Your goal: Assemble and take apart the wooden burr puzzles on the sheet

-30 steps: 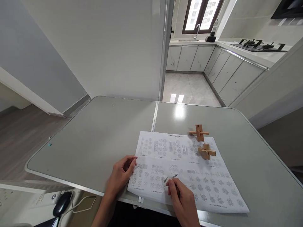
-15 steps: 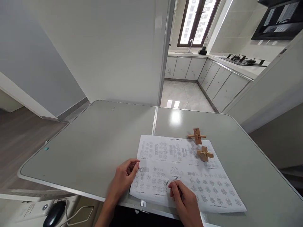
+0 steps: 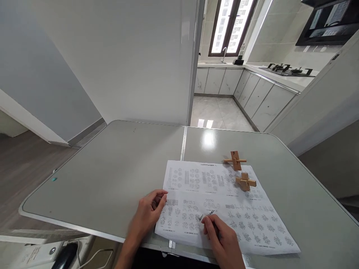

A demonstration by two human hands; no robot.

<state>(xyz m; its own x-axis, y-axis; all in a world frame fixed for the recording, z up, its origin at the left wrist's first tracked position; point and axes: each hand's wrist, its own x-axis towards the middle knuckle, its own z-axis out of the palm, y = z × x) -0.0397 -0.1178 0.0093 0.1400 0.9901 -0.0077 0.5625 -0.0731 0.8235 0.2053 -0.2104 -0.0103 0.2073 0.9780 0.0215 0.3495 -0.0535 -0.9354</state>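
A white printed sheet [image 3: 224, 201] covered with small diagrams lies on the grey table [image 3: 112, 175]. My left hand [image 3: 148, 213] rests on the sheet's left edge, fingers curled and pressing the paper. My right hand [image 3: 220, 235] is closed in a writing grip on a pen [image 3: 209, 213], whose tip touches the sheet beside a dark check mark [image 3: 200, 218]. Two wooden puzzle pieces sit at the sheet's far right: a flat block crossed by a peg [image 3: 235, 160] and a cross-shaped knot of blocks [image 3: 245, 182].
The table's near edge runs just below my wrists. A computer mouse [image 3: 60, 257] and a cable lie on the floor at lower left. Behind the table stands a white partition wall [image 3: 134, 59], with a kitchen doorway [image 3: 221, 101] to its right.
The view has shifted slightly, and a check mark has appeared by the pen tip. Both hands stay in nearly the same place on the sheet.
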